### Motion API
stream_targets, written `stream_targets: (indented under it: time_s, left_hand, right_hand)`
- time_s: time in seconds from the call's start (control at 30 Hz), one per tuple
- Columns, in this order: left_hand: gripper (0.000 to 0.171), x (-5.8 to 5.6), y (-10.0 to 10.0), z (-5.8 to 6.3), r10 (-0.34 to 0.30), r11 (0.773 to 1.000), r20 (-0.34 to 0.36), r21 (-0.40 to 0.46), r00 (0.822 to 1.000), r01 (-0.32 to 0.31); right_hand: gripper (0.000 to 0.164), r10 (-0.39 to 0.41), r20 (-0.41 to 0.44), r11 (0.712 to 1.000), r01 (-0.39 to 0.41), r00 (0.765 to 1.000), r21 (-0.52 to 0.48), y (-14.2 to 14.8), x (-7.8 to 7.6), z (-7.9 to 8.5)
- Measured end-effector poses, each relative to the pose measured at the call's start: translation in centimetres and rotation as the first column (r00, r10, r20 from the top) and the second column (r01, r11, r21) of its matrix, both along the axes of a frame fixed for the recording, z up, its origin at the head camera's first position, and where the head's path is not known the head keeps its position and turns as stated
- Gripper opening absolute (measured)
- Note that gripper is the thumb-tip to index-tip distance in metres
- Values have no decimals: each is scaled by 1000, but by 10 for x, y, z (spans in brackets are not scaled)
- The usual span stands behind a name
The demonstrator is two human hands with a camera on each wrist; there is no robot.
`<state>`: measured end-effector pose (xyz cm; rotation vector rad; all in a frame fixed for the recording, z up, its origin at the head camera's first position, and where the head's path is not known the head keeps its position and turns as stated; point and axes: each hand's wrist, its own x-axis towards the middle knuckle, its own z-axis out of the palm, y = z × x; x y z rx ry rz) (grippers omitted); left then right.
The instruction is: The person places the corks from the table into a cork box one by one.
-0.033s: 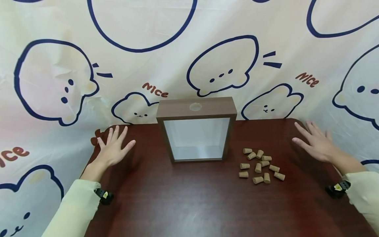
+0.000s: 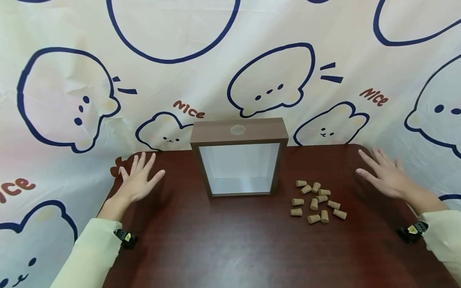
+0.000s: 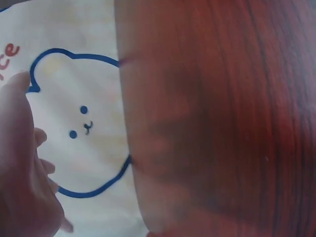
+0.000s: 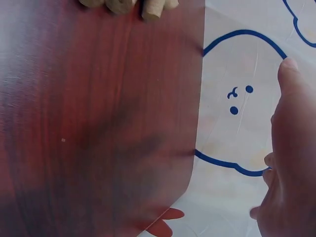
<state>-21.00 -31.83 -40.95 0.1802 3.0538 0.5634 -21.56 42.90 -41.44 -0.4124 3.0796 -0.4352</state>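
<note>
My left hand (image 2: pixel 136 182), its fingers spread, is over the left edge of the dark wooden table (image 2: pixel 216 244) and holds nothing. On the opposite side my right hand (image 2: pixel 389 178) is spread in the same way, also holding nothing. Between them, towards the back, stands a brown wood-framed box (image 2: pixel 239 132) with a clear or pale front panel (image 2: pixel 239 168) and a round hole in its top. Several corks (image 2: pixel 314 204) lie loose to the right of the box, nearer to my right hand. A few corks (image 4: pixel 154 9) show at the top of the right wrist view.
A cream cloth (image 2: pixel 173 88) printed with blue-outlined cartoon animals hangs behind the table and along both sides. Each wrist wears a small black device, one on the left sleeve (image 2: pixel 126 239) and one on the right (image 2: pixel 412 232).
</note>
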Motion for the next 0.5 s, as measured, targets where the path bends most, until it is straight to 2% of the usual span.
stream_targets:
  time_s: [0.13, 0.3, 0.4, 0.5]
  left_hand:
    - [82, 2, 10, 13, -39, 992, -3, 121, 999, 39]
    - [72, 2, 29, 34, -116, 955, -48, 268, 992, 125]
    - [66, 1, 41, 47, -155, 909, -81, 378, 985, 175]
    - [61, -1, 54, 60, -188, 829, -81, 521, 979, 202]
  right_hand:
    - [70, 41, -22, 995, -43, 999, -90, 3, 15, -5]
    - [64, 66, -7, 978, -66, 998, -199, 3, 40, -15]
    - [59, 75, 3, 966, -72, 997, -247, 4, 54, -22]
    - [56, 45, 80, 959, -21, 996, -283, 2, 66, -28]
